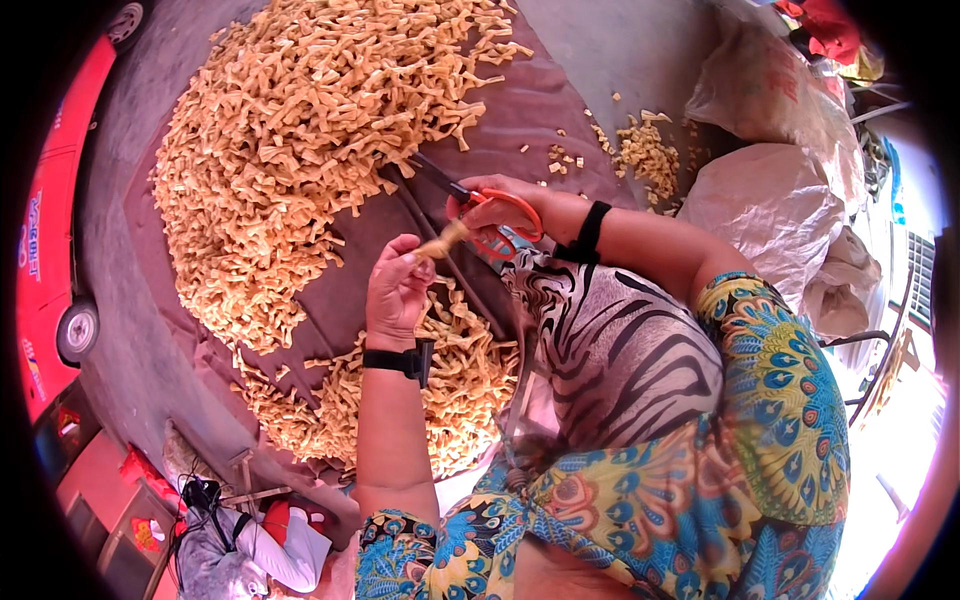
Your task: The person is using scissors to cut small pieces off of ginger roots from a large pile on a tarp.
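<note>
My left hand (394,295) is closed, pinching one end of a tan knotted strip (443,243) between thumb and fingertips. The strip's other end reaches up to my right hand (497,207), which is wrapped around a pair of scissors (526,214) with orange handles. Their dark blades point up and left, away from the strip, toward a large pile of similar knotted strips (290,130) on a brown cloth (375,245). A smaller pile of knotted strips (465,380) lies closer to me, partly behind my left forearm.
Small cut-off bits (647,155) are scattered right of the cloth. Large pale sacks (765,210) stand at the right. Zebra-striped fabric (630,350) covers my lap. A red vehicle (55,230) is parked at the far left. Another person (235,550) sits at the lower left.
</note>
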Demonstrator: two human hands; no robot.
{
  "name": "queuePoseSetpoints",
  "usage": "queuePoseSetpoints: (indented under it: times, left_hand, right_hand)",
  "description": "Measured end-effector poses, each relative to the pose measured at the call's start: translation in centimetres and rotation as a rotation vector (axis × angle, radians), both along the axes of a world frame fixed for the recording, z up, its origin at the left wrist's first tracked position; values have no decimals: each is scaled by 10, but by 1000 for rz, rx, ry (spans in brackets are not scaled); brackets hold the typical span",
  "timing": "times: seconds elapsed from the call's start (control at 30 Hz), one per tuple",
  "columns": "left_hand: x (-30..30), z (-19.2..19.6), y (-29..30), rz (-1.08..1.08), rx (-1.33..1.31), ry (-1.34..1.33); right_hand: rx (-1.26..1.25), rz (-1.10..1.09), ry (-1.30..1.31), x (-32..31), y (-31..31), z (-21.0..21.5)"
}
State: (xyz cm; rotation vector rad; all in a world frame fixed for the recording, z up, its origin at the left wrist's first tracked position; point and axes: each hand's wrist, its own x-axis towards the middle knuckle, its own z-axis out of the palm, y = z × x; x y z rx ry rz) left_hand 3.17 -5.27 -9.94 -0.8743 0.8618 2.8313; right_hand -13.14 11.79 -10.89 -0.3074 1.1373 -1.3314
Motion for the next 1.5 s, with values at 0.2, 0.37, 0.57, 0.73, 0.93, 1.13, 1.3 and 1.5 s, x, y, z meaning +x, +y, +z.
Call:
queuePoseSetpoints:
  times: [0.2, 0.37, 0.57, 0.73, 0.93, 1.13, 1.3, 1.5]
  left_hand:
    - [1, -6, -5, -80, -129, -8]
    - [-8, 10, 14, -188, -300, -104]
    - [-2, 11, 7, -233, -202, -80]
    - [-11, 21, 2, -310, -171, -85]
    - [-53, 39, 24, -624, -520, -76]
    - [-70, 36, 44, -391, -483, -102]
    - [-78, 30, 63, -374, -455, -120]
    - [-87, 23, 88, -465, -418, -159]
  right_hand:
    - [14, -143, 45, -1, -2, 12]
    - [-65, -22, 38, 1, 1, 7]
    - [-136, -79, -29, 5, 3, 5]
    - [-73, -43, 90, 0, 7, 7]
    - [-53, -155, 185, -3, 15, 22]
    - [86, -229, 556, -5, 80, 13]
    - [167, -156, 481, 23, 117, 12]
    - [172, -204, 387, 29, 136, 10]
